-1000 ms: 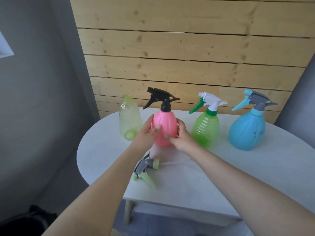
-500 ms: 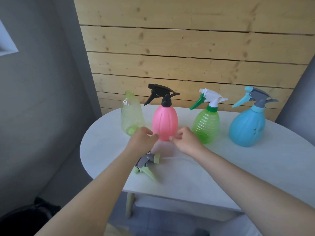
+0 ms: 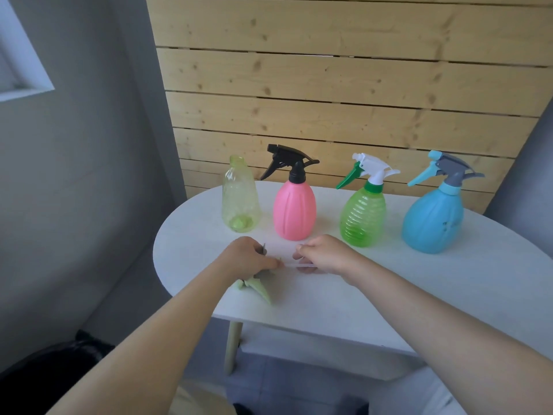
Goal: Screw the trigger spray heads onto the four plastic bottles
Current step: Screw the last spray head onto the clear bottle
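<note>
Both hands have left the pink ribbed plastic bottle [image 3: 294,211] and dropped to the white oval worktop [image 3: 419,295]. Left hand [image 3: 250,259] closes its grip on the pale-green-and-grey trigger spray head [image 3: 258,285]; right hand [image 3: 324,254] pinches its thin clear dip tube [image 3: 294,265]. Judgement: feed the tube into the capless clear yellow-green plastic bottle [image 3: 240,199] first, seat the collar square, then turn.

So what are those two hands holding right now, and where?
The left hand grips the loose spray head at its body; the right hand pinches its thin clear dip tube.
</note>
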Demonstrator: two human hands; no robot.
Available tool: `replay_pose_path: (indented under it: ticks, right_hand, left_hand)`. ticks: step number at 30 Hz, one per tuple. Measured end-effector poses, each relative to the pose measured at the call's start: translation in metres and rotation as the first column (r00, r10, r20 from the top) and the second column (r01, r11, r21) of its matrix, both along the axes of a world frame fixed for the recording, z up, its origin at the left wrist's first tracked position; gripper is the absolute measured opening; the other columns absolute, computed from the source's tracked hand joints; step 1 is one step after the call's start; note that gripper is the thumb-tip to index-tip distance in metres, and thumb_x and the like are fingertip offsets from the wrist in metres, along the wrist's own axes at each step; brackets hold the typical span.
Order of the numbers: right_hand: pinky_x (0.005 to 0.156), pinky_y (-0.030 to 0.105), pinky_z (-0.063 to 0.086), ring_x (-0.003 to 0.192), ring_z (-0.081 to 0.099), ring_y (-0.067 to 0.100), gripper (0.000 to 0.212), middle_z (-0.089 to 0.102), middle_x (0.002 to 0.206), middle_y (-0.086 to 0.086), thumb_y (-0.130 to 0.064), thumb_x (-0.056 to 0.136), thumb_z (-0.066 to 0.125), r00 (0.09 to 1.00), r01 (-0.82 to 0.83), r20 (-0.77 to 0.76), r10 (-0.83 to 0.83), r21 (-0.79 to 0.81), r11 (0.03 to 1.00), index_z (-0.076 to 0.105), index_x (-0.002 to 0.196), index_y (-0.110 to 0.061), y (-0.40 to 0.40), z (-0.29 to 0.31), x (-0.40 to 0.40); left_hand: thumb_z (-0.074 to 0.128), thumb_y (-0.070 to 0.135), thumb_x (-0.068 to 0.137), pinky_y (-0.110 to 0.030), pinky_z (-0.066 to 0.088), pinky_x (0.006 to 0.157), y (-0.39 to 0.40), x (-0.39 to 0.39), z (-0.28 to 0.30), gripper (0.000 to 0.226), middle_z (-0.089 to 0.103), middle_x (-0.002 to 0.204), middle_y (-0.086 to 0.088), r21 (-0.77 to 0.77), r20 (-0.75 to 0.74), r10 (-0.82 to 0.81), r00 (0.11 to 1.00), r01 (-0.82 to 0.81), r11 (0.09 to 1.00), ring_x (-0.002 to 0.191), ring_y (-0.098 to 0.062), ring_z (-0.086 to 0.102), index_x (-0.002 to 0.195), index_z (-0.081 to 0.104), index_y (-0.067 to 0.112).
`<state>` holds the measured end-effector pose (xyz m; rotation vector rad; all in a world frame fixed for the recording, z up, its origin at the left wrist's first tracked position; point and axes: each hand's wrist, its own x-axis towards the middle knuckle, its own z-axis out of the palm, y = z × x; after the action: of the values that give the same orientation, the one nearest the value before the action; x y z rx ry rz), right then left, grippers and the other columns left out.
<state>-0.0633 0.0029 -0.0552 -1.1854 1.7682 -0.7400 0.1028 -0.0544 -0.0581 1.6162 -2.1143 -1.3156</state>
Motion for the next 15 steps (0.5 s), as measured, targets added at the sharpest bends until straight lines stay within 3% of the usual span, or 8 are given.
replay_pose_path:
  ticks: [2,4,7,9,12,15]
  right_hand:
    - [0.054,0.011,0.050,0.071,0.062,0.016,0.030,0.065,0.093,0.012,-0.020,0.095,0.047,1.000,-0.027,-0.006,0.027,0.002,1.000,0.064,0.107,0.001,-0.001,0.004,0.001]
    - [0.058,0.012,0.050,0.072,0.062,0.013,0.029,0.067,0.086,0.006,-0.022,0.095,0.047,0.999,-0.048,-0.011,0.048,-0.019,0.999,0.064,0.108,-0.003,-0.006,0.008,0.005]
    - [0.084,0.028,0.054,0.089,0.066,0.020,0.021,0.070,0.099,0.009,-0.024,0.094,0.051,0.999,-0.030,-0.017,0.028,-0.123,0.992,0.064,0.102,-0.010,-0.017,0.011,0.014]
    - [0.097,0.038,0.049,0.104,0.064,0.024,0.015,0.069,0.110,0.010,-0.026,0.092,0.053,0.998,-0.033,-0.052,0.023,-0.206,0.978,0.063,0.101,-0.017,-0.028,0.013,0.027]
    - [0.092,0.029,0.044,0.116,0.057,0.020,0.040,0.060,0.129,0.005,-0.032,0.090,0.057,0.997,-0.049,-0.078,0.028,-0.275,0.960,0.054,0.126,-0.016,-0.047,0.015,0.048]
    - [0.097,0.032,0.042,0.126,0.050,0.020,0.061,0.050,0.140,0.006,-0.039,0.087,0.060,0.994,-0.048,-0.111,0.016,-0.296,0.954,0.040,0.138,-0.013,-0.066,0.014,0.068]
  left_hand:
    - [0.077,0.031,0.071,-0.017,0.032,0.040,-0.007,0.015,0.005,0.031,0.055,0.058,-0.002,0.020,-0.038,0.030,0.999,-0.029,0.999,0.039,-0.010,0.042,0.081,0.057,0.009]
    - [0.079,0.029,0.071,-0.016,0.040,0.046,-0.012,0.032,0.008,0.036,0.063,0.075,-0.004,0.024,-0.113,0.081,0.990,-0.079,0.997,0.050,-0.009,0.054,0.098,0.063,0.012]
    - [0.080,0.030,0.070,-0.028,0.051,0.071,-0.019,0.054,0.012,0.041,0.068,0.092,-0.006,-0.017,-0.184,0.120,0.976,-0.125,0.992,0.072,-0.016,0.063,0.106,0.064,0.020]
    - [0.080,0.032,0.070,-0.027,0.050,0.069,-0.024,0.070,0.015,0.042,0.069,0.088,-0.002,-0.050,-0.224,0.140,0.964,-0.155,0.987,0.072,-0.016,0.062,0.107,0.063,0.023]
    - [0.078,0.033,0.072,-0.012,0.043,0.052,-0.031,0.091,0.015,0.044,0.068,0.082,0.006,-0.118,-0.260,0.167,0.951,-0.203,0.972,0.066,-0.010,0.059,0.112,0.060,0.025]
    - [0.078,0.034,0.073,-0.014,0.045,0.058,-0.035,0.107,0.013,0.052,0.069,0.086,0.009,-0.163,-0.294,0.196,0.935,-0.251,0.954,0.072,-0.007,0.061,0.119,0.058,0.023]
